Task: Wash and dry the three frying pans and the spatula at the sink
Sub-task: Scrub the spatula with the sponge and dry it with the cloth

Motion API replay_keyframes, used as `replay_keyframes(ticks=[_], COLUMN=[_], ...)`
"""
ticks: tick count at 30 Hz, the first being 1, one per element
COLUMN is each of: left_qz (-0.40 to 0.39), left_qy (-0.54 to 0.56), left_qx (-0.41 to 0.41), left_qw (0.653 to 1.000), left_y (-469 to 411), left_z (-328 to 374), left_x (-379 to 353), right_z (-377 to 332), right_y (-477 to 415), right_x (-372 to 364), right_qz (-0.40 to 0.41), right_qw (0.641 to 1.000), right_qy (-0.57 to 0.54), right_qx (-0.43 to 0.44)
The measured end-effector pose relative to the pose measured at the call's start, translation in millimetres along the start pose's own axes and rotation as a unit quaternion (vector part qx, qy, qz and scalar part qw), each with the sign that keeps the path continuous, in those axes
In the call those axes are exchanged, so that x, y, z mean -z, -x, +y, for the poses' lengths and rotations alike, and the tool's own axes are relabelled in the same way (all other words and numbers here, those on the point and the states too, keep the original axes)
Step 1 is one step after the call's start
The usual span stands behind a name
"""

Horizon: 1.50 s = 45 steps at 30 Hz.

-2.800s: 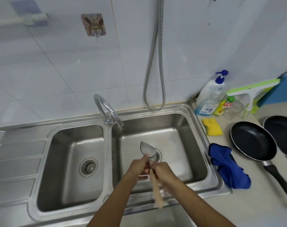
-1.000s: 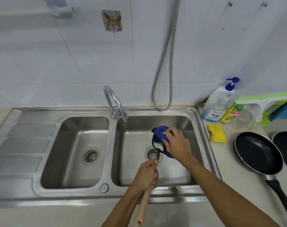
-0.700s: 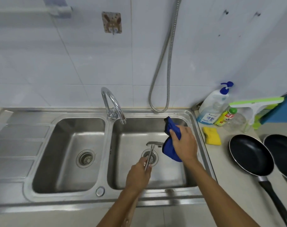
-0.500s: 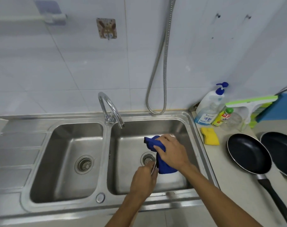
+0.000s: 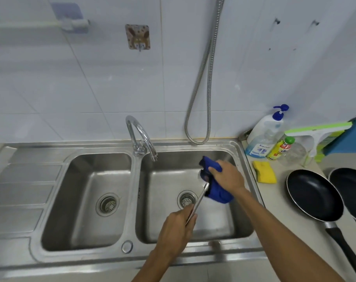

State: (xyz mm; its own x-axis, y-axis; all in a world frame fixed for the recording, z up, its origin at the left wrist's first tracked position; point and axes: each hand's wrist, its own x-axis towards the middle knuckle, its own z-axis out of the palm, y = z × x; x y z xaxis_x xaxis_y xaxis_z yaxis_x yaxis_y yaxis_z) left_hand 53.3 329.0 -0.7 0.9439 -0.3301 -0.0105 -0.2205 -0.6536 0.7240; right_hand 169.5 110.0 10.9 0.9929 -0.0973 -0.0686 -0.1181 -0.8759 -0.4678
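I hold the long metal spatula [image 5: 199, 201] over the right basin [image 5: 164, 222] of the stainless steel double sink [image 5: 136, 200]. My left hand [image 5: 176, 228] is clamped round its shaft. My right hand [image 5: 229, 176] squeezes a crumpled blue cloth [image 5: 219, 193] round the blade end, which is hidden in the folds. I take this to be the drying of the spatula.

The shaft may be wet, so it could slide through my left grip and drop into the basin. The thin blade edge could press through the cloth into my fingers if I squeeze hard. The cloth's loose tail hangs low and may dip to the basin floor and soak up water.

The right basin shows its round drain strainer [image 5: 185, 201] just beside the shaft, and the left basin [image 5: 81, 216] has one of its own. On the tabletop [image 5: 278, 194] sit a black frying pan [image 5: 313, 194] and a second black pan [image 5: 350, 192], cut off by the frame. I cannot see a third. The white pump bottle [image 5: 264, 135] holds blue liquid in its lower part.
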Motion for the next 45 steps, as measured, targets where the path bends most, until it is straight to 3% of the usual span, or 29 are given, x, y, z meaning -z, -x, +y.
replay_keyframes(ticks=[3,6,10,12,14,17,21,27,30,34,37,41,45], left_qz=[-0.003,0.003,0.003,0.0,0.007,0.004,0.002,-0.016,0.003,0.018,0.046,0.066,0.063], left_qy=[0.014,0.008,0.012,0.004,0.008,0.024,0.041,0.058,0.058,0.058,0.107,0.309,0.392], left_qx=[-0.008,-0.004,0.006,0.007,0.004,-0.005,0.024,0.063,0.064,0.055,0.072,0.18,0.242], left_qw=[1.0,1.0,1.0,1.0,1.0,1.0,0.999,0.996,0.996,0.997,0.991,0.932,0.886], left_y=[-8,-22,-30,-31,-29,-28,-37,-29,-31,-35,-36,-57,-73], left_z=[2,-3,-1,4,10,20,18,19,25,39,44,53,67], left_x=[10,14,7,4,5,13,12,-8,-15,-10,-1,-3,-18], right_z=[-5,-31,-39,-22,-1,8,-24,-2,18,48,99,166,212], right_y=[0,29,41,13,-18,-20,34,59,35,5,4,41,101], right_x=[2,-11,-20,-21,-10,-2,-12,-29,-9,2,14,41,44], right_qz=[0.044,0.093,0.091,0.104,0.073,0.049,0.125,0.059,0.092,0.081,0.082,0.082,0.107], right_qw=[0.998,0.991,0.964,0.979,0.997,0.998,0.984,0.943,0.957,0.994,0.995,0.988,0.975], right_qy=[-0.031,0.028,0.124,0.097,0.031,-0.041,0.057,0.14,0.162,0.066,0.01,0.084,0.167], right_qx=[-0.01,0.088,0.218,0.143,0.003,-0.027,0.117,0.296,0.223,0.044,-0.055,-0.101,-0.101])
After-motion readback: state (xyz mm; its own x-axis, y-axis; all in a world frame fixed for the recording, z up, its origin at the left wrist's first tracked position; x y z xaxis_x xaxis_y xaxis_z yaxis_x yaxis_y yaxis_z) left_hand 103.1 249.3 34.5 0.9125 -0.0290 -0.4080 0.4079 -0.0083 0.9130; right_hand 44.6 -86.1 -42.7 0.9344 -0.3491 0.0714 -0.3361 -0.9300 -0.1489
